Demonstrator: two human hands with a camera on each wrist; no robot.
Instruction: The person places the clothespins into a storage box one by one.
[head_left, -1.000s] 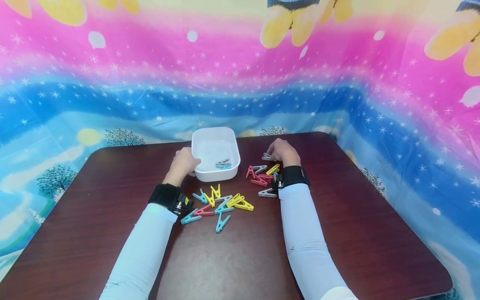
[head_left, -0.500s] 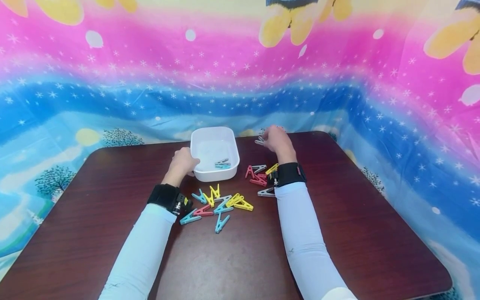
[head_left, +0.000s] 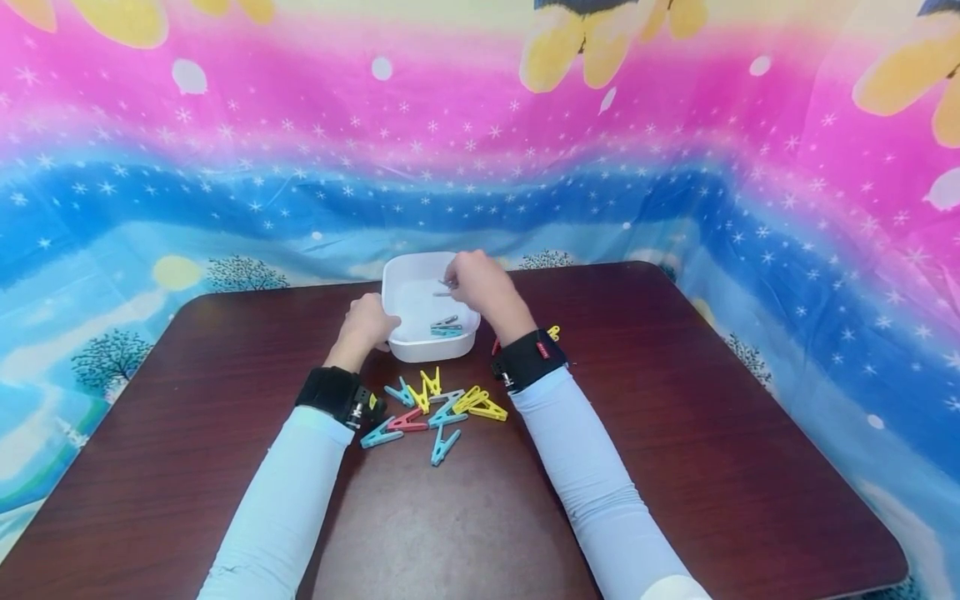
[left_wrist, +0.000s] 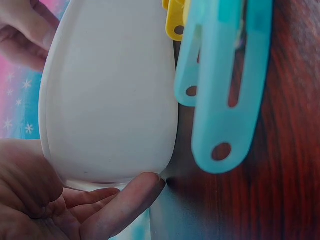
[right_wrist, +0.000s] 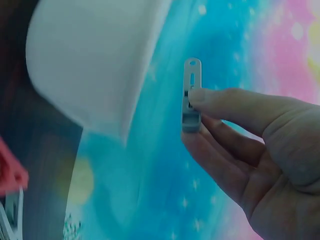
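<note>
My left hand [head_left: 363,325] grips the left side of a white plastic tub [head_left: 431,351], with the thumb over its rim and the fingers along its outer wall. Over the tub's far right part is my right hand [head_left: 480,287], which pinches a grey clothespin [right_wrist: 192,77] between thumb and fingers. Inside the tub, near its front right corner, lie a grey clothespin and a light-blue clothespin [head_left: 446,332]. In front of the tub several yellow, blue, red and grey clothespins are scattered, among them a red clothespin [head_left: 407,422] and a blue clothespin [left_wrist: 225,110] close to my left wrist.
A second group of clothespins is mostly hidden behind my right wrist. A yellow clothespin [head_left: 553,333] and a red clothespin [right_wrist: 10,170] of it show. The dark wooden table [head_left: 712,417] ends at a patterned cloth backdrop [head_left: 300,200].
My right hand has lifted the grey clothespin off the table at the right and carried it left over the tub. The left hand has stayed on the tub.
</note>
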